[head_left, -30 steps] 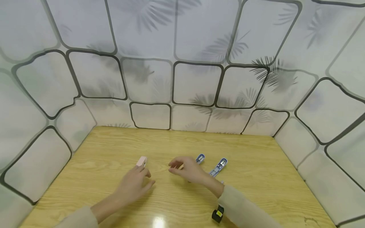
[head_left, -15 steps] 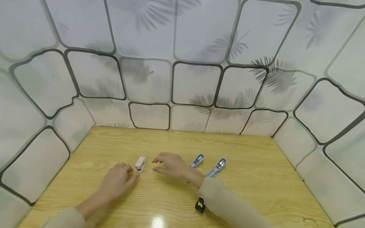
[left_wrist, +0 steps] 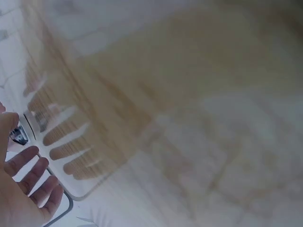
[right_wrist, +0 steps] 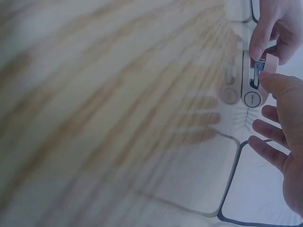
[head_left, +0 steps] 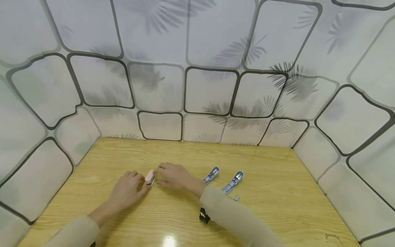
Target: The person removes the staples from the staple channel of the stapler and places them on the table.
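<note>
Desk (head_left: 277,206) of pale wood grain carries everything, with patterned white sheeting (head_left: 213,92) raised round its far and side edges. Two hands meet near the middle of the desk, slightly toward its left edge: the left hand (head_left: 128,188) touches the near side of one small pink stapler (head_left: 150,177) with thumb and fingers, while the right hand (head_left: 172,175) pinches its other side, fingertips (right_wrist: 267,80) curled on the body. The stapler is judged light, rigid and smooth, best gripped across its two long sides. Two blue staplers (head_left: 211,174) (head_left: 233,182) lie open, toward the right edge. One tiny grey piece (head_left: 237,198) lies beside them.
</note>
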The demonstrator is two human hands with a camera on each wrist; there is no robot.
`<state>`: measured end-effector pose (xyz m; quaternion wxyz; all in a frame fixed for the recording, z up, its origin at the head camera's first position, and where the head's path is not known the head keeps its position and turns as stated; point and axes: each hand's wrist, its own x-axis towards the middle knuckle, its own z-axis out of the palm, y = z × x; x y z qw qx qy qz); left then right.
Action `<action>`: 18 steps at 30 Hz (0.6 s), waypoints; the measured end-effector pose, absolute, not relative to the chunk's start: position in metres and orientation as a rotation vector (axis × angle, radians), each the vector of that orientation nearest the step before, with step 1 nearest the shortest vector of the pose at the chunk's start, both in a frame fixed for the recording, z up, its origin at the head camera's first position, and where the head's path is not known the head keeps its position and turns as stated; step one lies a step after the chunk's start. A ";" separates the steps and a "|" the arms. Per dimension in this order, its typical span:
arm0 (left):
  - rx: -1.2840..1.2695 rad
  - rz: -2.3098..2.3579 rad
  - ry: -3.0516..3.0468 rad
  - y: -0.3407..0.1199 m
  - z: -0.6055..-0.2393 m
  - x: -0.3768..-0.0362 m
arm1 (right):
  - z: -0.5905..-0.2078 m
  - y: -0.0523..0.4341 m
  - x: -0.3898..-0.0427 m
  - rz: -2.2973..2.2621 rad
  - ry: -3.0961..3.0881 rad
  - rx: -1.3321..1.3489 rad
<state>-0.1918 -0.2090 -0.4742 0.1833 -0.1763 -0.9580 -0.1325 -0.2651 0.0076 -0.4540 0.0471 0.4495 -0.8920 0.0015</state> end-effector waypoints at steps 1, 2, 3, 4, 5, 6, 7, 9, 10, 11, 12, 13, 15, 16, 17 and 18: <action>-0.507 -0.372 -2.699 -0.209 -0.475 -0.193 | -0.455 0.006 -0.266 -0.003 -2.721 1.374; -0.516 -0.375 -2.698 -0.210 -0.476 -0.194 | -0.455 0.005 -0.268 -0.012 -2.717 1.376; -0.523 -0.380 -2.699 -0.210 -0.476 -0.195 | -0.454 0.004 -0.268 -0.022 -2.711 1.376; -0.530 -0.378 -2.703 -0.211 -0.477 -0.196 | -0.454 0.002 -0.269 -0.034 -2.705 1.377; -0.539 -0.380 -2.707 -0.212 -0.478 -0.196 | -0.455 0.001 -0.270 -0.044 -2.699 1.377; -0.548 -0.380 -2.709 -0.212 -0.478 -0.197 | -0.455 0.000 -0.271 -0.045 -2.699 1.377; -0.557 -0.379 -2.711 -0.212 -0.479 -0.198 | -0.455 -0.001 -0.272 -0.044 -2.701 1.373; -0.576 -0.380 -2.712 -0.213 -0.479 -0.199 | -0.455 -0.003 -0.273 -0.034 -2.709 1.371; -0.583 -0.378 -2.712 -0.213 -0.480 -0.199 | -0.455 -0.003 -0.273 -0.026 -2.713 1.374; -0.586 -0.380 -2.710 -0.213 -0.480 -0.200 | -0.455 -0.003 -0.273 -0.018 -2.716 1.379; -0.588 -0.382 -2.709 -0.213 -0.480 -0.200 | -0.454 -0.004 -0.274 -0.015 -2.715 1.386; -0.589 -0.383 -2.709 -0.212 -0.480 -0.200 | -0.454 -0.004 -0.273 -0.017 -2.714 1.394; -0.591 -0.384 -2.710 -0.212 -0.479 -0.200 | -0.454 -0.004 -0.273 -0.020 -2.709 1.410; -0.593 -0.383 -2.713 -0.212 -0.479 -0.200 | -0.453 -0.004 -0.273 -0.020 -2.706 1.417; -0.597 -0.380 -2.714 -0.211 -0.479 -0.200 | -0.453 -0.004 -0.273 -0.024 -2.705 1.424; -0.600 -0.379 -2.720 -0.211 -0.479 -0.200 | -0.453 -0.004 -0.272 -0.026 -2.708 1.429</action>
